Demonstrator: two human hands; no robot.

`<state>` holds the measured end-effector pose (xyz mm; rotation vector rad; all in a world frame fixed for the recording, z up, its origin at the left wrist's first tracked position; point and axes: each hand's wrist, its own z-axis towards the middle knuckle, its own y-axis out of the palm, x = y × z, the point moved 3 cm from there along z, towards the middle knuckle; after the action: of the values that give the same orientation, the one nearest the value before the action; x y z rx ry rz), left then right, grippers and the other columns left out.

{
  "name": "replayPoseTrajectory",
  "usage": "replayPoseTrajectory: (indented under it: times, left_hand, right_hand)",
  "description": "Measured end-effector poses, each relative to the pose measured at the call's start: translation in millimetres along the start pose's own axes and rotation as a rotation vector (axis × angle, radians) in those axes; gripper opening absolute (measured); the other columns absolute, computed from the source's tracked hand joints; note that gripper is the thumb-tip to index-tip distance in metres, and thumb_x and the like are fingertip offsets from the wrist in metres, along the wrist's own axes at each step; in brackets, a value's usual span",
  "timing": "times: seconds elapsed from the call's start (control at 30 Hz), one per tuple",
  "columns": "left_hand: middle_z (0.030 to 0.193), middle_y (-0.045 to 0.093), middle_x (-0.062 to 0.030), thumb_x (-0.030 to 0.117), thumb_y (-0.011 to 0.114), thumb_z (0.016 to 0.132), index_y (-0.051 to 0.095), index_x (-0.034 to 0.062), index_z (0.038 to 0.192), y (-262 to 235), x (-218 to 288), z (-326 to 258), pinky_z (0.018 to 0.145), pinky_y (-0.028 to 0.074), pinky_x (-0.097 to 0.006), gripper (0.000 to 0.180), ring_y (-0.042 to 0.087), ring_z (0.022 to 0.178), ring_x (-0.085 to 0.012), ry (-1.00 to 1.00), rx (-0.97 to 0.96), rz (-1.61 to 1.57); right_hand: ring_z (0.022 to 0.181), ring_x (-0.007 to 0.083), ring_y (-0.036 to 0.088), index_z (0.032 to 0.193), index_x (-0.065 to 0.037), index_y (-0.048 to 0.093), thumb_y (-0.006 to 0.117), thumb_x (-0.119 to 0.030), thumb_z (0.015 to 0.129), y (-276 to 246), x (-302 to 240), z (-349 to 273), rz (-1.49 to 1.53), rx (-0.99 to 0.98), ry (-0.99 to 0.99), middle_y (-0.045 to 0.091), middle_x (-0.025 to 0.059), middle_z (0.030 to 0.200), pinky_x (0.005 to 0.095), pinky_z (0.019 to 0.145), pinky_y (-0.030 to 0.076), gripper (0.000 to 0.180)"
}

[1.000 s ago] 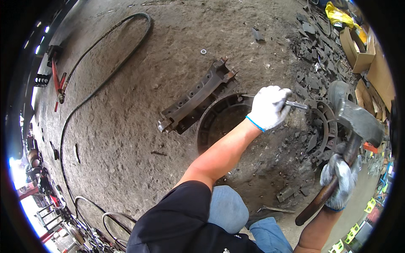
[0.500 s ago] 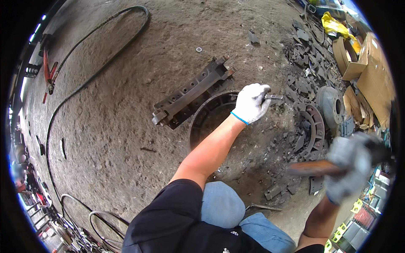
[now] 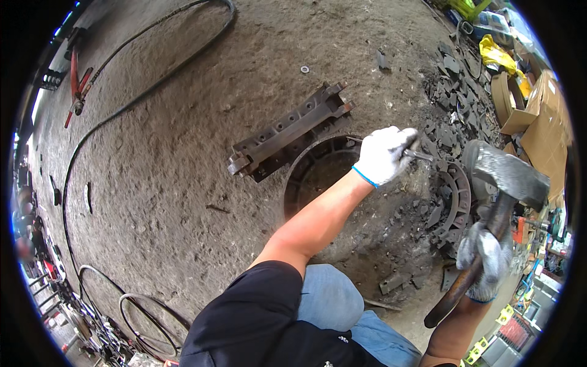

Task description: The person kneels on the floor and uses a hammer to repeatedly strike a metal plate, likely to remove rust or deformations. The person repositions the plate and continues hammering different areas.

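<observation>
My left hand [image 3: 385,156], in a white work glove, is closed around a steel chisel or punch [image 3: 419,155], whose blunt end sticks out to the right. It hovers over a round, ribbed dark metal ring [image 3: 292,180] on the ground. My right hand [image 3: 486,260], in a grey glove, grips the brown handle of a sledgehammer [image 3: 510,174]. The heavy steel head is raised above the handle, right of the left hand. Beyond the ring lies a long dark metal block with holes [image 3: 287,127].
Broken dark lining pieces [image 3: 455,92] litter the ground at the right, around a curved ribbed part [image 3: 461,194]. Cardboard boxes [image 3: 547,128] stand behind them. A black hose [image 3: 131,105] loops across the left, near a red-handled tool [image 3: 74,92]. A washer [image 3: 304,70] lies farther off.
The hammer has swung from a blurred, sideways pose to head-up beside the left hand. My left hand with the chisel has shifted slightly right in the picture as the view moved.
</observation>
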<state>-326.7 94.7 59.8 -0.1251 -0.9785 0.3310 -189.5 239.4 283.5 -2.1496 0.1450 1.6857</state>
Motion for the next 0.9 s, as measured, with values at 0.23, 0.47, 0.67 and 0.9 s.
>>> replayPoseTrajectory:
  times: [0.23,0.47,0.67,0.9]
  left_hand:
    - [0.073,0.057,-0.0093,0.007,0.072,0.085,0.07,0.0119,0.101,-6,-20,-4,0.061,0.049,-0.039,0.017,0.06,0.066,-0.0298,-0.107,0.059,-0.036]
    - [0.075,0.059,-0.0102,0.005,0.072,0.085,0.069,0.011,0.103,3,-16,1,0.063,0.049,-0.04,0.019,0.06,0.069,-0.0302,-0.13,0.059,-0.069]
    - [0.081,0.06,-0.0126,0.009,0.072,0.086,0.069,0.01,0.104,-5,-42,5,0.071,0.053,-0.039,0.018,0.064,0.077,-0.0318,-0.132,0.103,0.017]
    - [0.078,0.06,-0.0092,0.007,0.07,0.086,0.068,0.0111,0.103,-3,-32,-4,0.068,0.051,-0.038,0.018,0.062,0.075,-0.0295,-0.169,0.046,-0.063]
  right_hand:
    - [0.062,0.0151,0.052,0.145,0.006,0.042,0.055,-0.024,0.103,-43,-35,3,0.064,-0.122,-0.291,0.059,0.01,0.093,0.0267,0.053,0.045,0.054]
    - [0.102,0.0259,0.062,0.142,0.001,0.052,0.054,-0.017,0.104,-46,-63,31,0.009,-0.612,-0.498,0.067,0.0153,0.123,0.0383,0.097,0.049,0.043]
    - [0.047,0.013,0.052,0.112,-0.001,0.059,0.064,-0.022,0.094,26,-12,43,-0.266,-0.282,0.141,0.061,0.0031,0.074,0.0281,0.045,0.044,0.028]
    - [0.064,0.0091,0.043,0.124,-0.003,0.05,0.052,-0.023,0.105,2,-100,25,-0.017,-0.145,-0.421,0.044,-0.0009,0.078,0.0256,0.059,0.039,0.027]
